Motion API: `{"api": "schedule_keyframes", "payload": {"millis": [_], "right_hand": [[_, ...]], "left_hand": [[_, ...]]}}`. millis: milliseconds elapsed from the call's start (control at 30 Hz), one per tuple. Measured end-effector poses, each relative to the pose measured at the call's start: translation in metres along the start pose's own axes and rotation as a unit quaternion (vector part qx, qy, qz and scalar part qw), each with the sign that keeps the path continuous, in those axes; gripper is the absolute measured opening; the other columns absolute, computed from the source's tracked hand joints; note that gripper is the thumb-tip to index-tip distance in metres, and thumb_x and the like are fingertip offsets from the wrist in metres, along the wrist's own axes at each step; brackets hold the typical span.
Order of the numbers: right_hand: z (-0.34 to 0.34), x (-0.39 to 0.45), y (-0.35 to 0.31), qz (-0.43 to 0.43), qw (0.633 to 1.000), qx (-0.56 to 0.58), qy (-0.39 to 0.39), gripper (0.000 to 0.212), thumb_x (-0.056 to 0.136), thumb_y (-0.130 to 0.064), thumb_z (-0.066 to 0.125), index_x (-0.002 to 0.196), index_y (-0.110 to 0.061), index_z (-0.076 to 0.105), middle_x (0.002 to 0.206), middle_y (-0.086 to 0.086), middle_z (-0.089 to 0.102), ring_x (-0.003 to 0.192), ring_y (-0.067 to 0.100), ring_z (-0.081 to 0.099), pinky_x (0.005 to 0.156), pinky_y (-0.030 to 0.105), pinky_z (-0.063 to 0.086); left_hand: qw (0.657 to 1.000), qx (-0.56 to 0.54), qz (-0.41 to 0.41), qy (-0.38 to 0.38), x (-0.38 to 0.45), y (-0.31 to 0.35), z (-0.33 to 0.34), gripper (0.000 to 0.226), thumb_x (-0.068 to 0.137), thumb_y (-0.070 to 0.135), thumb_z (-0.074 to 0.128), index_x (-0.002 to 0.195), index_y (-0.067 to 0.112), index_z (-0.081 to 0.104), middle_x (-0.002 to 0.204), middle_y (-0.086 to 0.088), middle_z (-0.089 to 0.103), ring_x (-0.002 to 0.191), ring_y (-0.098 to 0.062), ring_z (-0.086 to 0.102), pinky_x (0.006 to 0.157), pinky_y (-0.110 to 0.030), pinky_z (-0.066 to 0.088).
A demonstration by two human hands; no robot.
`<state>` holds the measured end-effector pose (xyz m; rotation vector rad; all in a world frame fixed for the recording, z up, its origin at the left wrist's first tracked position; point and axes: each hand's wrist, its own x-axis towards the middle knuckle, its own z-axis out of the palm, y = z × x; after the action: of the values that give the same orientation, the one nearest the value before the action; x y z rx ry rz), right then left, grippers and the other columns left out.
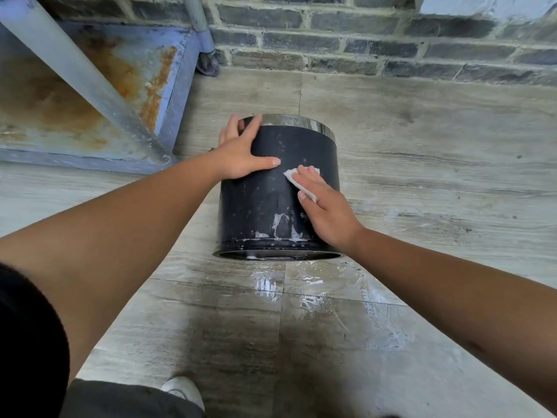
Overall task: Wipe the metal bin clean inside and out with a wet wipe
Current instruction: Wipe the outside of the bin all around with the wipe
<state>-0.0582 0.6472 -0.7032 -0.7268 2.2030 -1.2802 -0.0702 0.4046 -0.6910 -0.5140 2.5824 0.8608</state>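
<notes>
Left hand [241, 155], fingers spread flat, steadies bin [271, 191] at 10 o'clock; right hand [324, 206], fingers flat, presses wipe [297, 179] on side, 3 o'clock.

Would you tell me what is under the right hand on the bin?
A white wet wipe lies under the right hand, pressed against the bin; its edges show, the rest is covered.

Grey wood-grain tile floor [422, 146], wet patch [301, 285] near centre; black metal bin [262, 200] lying on it (on its side); rusty blue cart [90, 86] at left
</notes>
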Motion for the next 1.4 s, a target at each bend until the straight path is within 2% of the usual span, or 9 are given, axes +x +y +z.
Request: {"api": "schedule_keyframes", "payload": {"millis": [133,333,600,767,900,1033,1100,1200,1400], "right_hand": [[0.005,0.000,-0.002,-0.084,0.988,-0.120,-0.046,0.043,0.102,-0.018,0.043,0.145,-0.015,0.042,0.157,0.004,0.030,0.144,0.008,0.012,0.118,0.030,0.009],[0.017,-0.014,-0.020,-0.223,0.933,-0.252,-0.132,0.041,0.098,-0.014,0.051,0.139,-0.007,0.050,0.148,0.014,0.045,0.142,0.031,0.033,0.117,0.044,0.023],[0.035,-0.038,-0.029,-0.290,0.900,-0.263,-0.190,0.043,0.095,-0.014,0.056,0.137,-0.004,0.052,0.145,0.014,0.048,0.140,0.028,0.038,0.116,0.044,0.029],[0.032,-0.048,-0.039,-0.309,0.897,-0.230,-0.216,0.041,0.091,-0.007,0.062,0.131,-0.003,0.058,0.139,0.014,0.055,0.135,0.028,0.045,0.114,0.043,0.033],[0.027,-0.058,-0.055,-0.113,0.962,0.023,-0.246,0.026,0.096,-0.019,0.056,0.119,-0.013,0.069,0.115,0.006,0.072,0.105,0.023,0.067,0.091,0.038,0.051],[-0.009,-0.032,-0.053,0.034,0.955,0.244,-0.166,0.026,0.094,-0.023,0.051,0.106,-0.023,0.074,0.104,0.005,0.075,0.096,0.028,0.069,0.081,0.038,0.055],[-0.033,-0.014,-0.041,0.047,0.949,0.307,-0.051,0.029,0.093,-0.021,0.049,0.107,-0.017,0.074,0.110,0.012,0.073,0.103,0.027,0.067,0.092,0.039,0.050],[-0.051,-0.001,-0.010,0.035,0.983,0.169,0.062,0.036,0.101,-0.021,0.041,0.131,-0.014,0.059,0.141,0.007,0.055,0.130,0.015,0.049,0.114,0.039,0.032],[0.000,-0.021,0.021,-0.050,0.995,-0.079,-0.025,0.045,0.104,-0.017,0.039,0.148,-0.014,0.032,0.157,0.002,0.019,0.148,0.017,0.009,0.119,0.021,0.004]], "left_hand": [[0.996,0.067,0.053,-0.035,-0.003,0.006,0.009,0.099,0.063,0.082,0.052,0.142,0.061,-0.004,0.156,0.006,-0.032,0.141,-0.032,-0.031,0.112,-0.060,0.002],[0.996,0.062,0.045,-0.044,-0.004,0.007,0.009,0.091,0.077,0.072,0.055,0.143,0.059,-0.006,0.152,0.006,-0.040,0.138,-0.030,-0.036,0.111,-0.063,-0.001],[0.993,0.087,0.051,-0.057,-0.005,0.012,0.008,0.089,0.079,0.073,0.049,0.143,0.057,-0.009,0.151,0.005,-0.041,0.139,-0.027,-0.037,0.108,-0.071,0.001],[0.984,0.143,0.103,-0.040,-0.011,0.016,0.020,0.061,0.095,0.060,0.033,0.144,0.058,-0.003,0.154,0.011,-0.035,0.141,-0.023,-0.034,0.106,-0.073,-0.002],[0.965,0.196,0.172,-0.021,-0.015,0.016,0.026,0.061,0.089,0.067,0.025,0.144,0.058,-0.001,0.158,0.011,-0.027,0.143,-0.022,-0.030,0.107,-0.071,-0.005],[0.958,0.225,0.177,0.010,-0.020,0.012,0.034,0.068,0.083,0.074,0.015,0.146,0.054,-0.001,0.161,0.009,-0.019,0.145,-0.023,-0.024,0.106,-0.071,-0.004],[0.957,0.226,0.181,0.028,-0.022,0.007,0.035,0.067,0.084,0.072,0.014,0.146,0.053,0.000,0.161,0.008,-0.017,0.146,-0.023,-0.022,0.107,-0.070,-0.003],[0.958,0.211,0.190,0.038,-0.022,0.001,0.034,0.062,0.088,0.068,0.014,0.147,0.053,0.000,0.162,0.009,-0.015,0.146,-0.022,-0.021,0.108,-0.069,-0.001],[0.960,0.197,0.190,0.053,-0.024,-0.002,0.033,0.054,0.095,0.055,0.016,0.148,0.051,0.006,0.162,0.010,-0.013,0.147,-0.022,-0.018,0.108,-0.070,0.001]]}}
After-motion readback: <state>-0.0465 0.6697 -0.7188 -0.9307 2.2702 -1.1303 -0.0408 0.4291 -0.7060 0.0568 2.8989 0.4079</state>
